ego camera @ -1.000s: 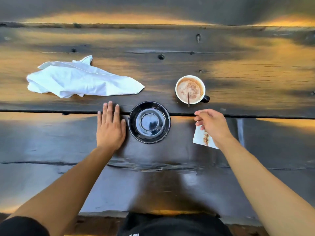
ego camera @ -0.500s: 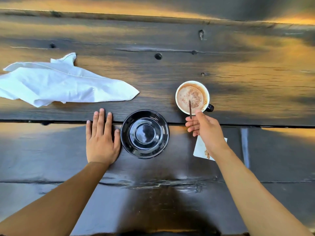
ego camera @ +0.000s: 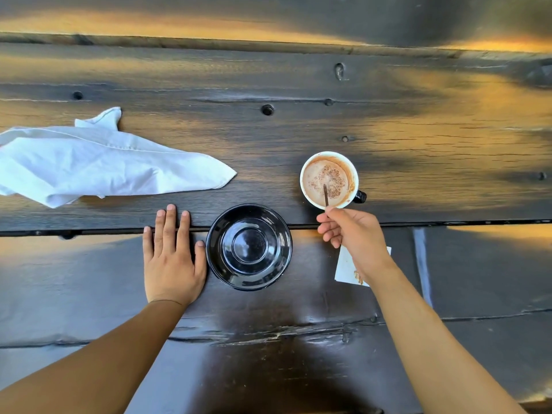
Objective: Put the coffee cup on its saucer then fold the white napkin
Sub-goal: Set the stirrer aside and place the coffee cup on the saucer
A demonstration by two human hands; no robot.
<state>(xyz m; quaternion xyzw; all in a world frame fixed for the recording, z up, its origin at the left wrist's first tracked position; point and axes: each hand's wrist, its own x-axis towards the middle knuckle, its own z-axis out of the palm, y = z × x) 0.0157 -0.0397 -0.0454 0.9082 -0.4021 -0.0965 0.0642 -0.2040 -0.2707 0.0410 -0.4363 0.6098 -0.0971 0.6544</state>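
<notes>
A white coffee cup with a dark handle at its right stands on the dark wooden table, holding frothy coffee and a thin brown stir stick. My right hand is at the cup's near rim, its fingertips pinched on the stick's near end. A black saucer lies bare to the cup's lower left. My left hand rests flat on the table, its thumb touching the saucer's left edge. The crumpled white napkin lies at the far left, partly cut off by the frame.
A small stained white paper lies under my right wrist. A gap between planks runs across the table behind the saucer. Knots and holes mark the far planks.
My right hand has moved forward from above the paper to the cup's near rim and closed its fingertips on the stir stick. The left hand has stayed flat beside the saucer.
</notes>
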